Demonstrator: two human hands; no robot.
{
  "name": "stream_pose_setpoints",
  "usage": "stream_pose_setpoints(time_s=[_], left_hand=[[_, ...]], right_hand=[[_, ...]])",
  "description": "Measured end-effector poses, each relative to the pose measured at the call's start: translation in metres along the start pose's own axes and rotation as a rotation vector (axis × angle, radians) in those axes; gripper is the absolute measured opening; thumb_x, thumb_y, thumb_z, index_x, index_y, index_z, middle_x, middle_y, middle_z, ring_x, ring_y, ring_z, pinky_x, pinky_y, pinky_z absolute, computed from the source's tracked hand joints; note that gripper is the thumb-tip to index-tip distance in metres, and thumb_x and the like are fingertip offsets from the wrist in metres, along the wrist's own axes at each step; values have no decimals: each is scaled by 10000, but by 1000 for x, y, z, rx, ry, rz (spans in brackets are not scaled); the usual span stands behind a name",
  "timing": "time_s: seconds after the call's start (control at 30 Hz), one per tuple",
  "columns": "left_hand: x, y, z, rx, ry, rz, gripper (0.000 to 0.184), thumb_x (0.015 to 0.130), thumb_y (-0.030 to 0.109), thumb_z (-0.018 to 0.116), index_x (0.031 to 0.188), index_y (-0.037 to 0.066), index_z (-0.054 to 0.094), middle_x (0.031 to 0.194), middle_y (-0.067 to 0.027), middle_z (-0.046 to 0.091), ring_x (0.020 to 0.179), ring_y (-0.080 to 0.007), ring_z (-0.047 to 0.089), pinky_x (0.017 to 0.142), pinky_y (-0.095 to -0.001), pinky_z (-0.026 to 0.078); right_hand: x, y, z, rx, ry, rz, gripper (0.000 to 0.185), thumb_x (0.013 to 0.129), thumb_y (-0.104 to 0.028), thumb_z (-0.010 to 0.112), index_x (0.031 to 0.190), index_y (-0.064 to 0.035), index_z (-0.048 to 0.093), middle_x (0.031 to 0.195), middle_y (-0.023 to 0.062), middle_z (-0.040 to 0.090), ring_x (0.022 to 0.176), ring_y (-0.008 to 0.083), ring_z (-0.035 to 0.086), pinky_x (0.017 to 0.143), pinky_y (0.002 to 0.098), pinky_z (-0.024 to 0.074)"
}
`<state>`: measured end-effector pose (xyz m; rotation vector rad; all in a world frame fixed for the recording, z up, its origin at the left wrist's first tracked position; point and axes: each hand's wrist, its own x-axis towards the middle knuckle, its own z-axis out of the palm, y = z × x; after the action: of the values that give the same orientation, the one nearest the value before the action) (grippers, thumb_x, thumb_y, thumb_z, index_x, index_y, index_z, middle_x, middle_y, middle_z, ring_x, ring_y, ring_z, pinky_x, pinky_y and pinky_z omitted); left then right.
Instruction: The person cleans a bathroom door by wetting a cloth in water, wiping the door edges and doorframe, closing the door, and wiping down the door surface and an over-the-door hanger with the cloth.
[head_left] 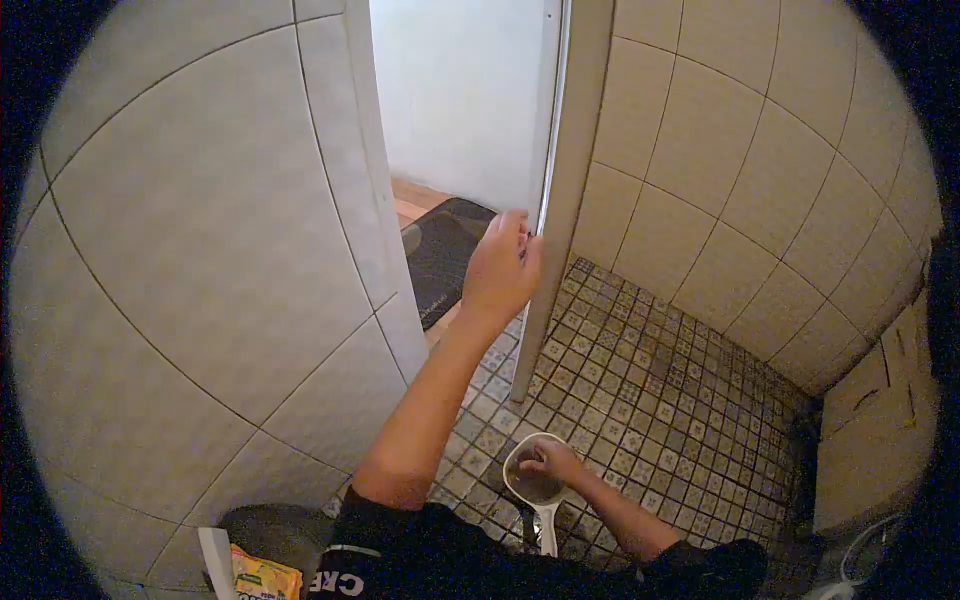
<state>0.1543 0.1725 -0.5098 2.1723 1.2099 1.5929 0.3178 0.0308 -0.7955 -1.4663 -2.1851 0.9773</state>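
My left hand (505, 265) is raised at the edge of a partly open door (570, 170), its fingers curled against or close to the edge; what they hold, if anything, is hidden. Lower down, a white dipper (547, 520) with a long handle hangs over or rests near the tiled floor, with dark-looking liquid inside. My right hand (553, 460) reaches into its bowl, fingers bent together, and whether something is between them is too small to tell.
A dark mat (450, 250) lies beyond the doorway. Tiled walls stand at left and right. At the bottom left are a dark container (280, 530) and a yellow packet (265, 577). A pale tiled block (870, 420) stands at the right.
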Motion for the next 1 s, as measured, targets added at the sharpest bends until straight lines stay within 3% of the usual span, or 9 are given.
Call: stream_pose_setpoints(time_s=[0.1,0.2,0.3,0.5,0.63,0.67,0.73,0.83,1.0], left_hand=[[16,14,-3,90,-48,-85,423,795,305,613,1043,-17,495,835,-141,583,756,-260,602,680,-372,478],[20,14,-1,163,-51,-101,511,766,369,645,1069,-14,494,808,-128,599,726,-250,610,670,-363,479],[19,6,2,191,-43,-81,519,755,379,658,1062,-10,503,795,-125,605,709,-245,615,654,-358,482],[19,-12,7,-6,-68,-80,379,771,330,649,987,28,574,720,-125,626,667,-229,630,616,-338,496],[20,-20,1,-121,-117,-35,334,781,279,641,1004,35,595,734,-121,639,678,-188,634,615,-309,502],[21,-22,0,-123,-131,-13,339,782,267,640,1021,31,595,744,-120,642,683,-175,634,617,-302,503],[19,-27,2,-174,-143,-30,348,784,246,637,1046,22,590,755,-116,646,683,-157,628,623,-291,499],[19,-34,6,-190,-155,-40,343,792,223,626,1052,3,590,764,-110,649,679,-142,617,641,-278,494],[16,-22,-3,-102,-160,-62,293,805,233,609,980,-1,624,718,-120,638,629,-148,602,620,-275,475]], right_hand=[[2,-21,4,-270,-64,85,432,841,-459,481,1068,-107,586,898,152,635,860,330,598,808,440,446],[-2,-29,11,-85,-67,202,354,880,-380,430,1014,-102,604,840,182,629,813,356,597,757,459,459],[0,-5,41,-321,53,205,423,870,-498,375,910,-180,652,884,148,634,723,375,599,653,478,462],[-1,23,40,85,241,59,263,883,-330,429,932,-121,581,824,141,616,704,340,582,648,420,467],[22,15,-27,454,429,36,249,857,-234,467,1055,-84,458,984,145,515,761,239,557,617,386,449],[28,-15,-59,470,468,104,312,812,-183,474,1094,-55,429,1047,153,494,905,264,502,771,374,402],[23,-87,-122,255,593,-54,420,736,-103,482,1143,-34,405,1120,173,478,1072,309,445,931,380,349],[39,-144,-187,-411,854,-641,494,699,-56,495,1189,-65,440,1211,143,487,1169,326,410,946,406,336],[77,-159,-230,-1202,842,-614,397,777,-166,547,1173,-147,539,1310,-31,447,1212,219,400,975,378,304]])
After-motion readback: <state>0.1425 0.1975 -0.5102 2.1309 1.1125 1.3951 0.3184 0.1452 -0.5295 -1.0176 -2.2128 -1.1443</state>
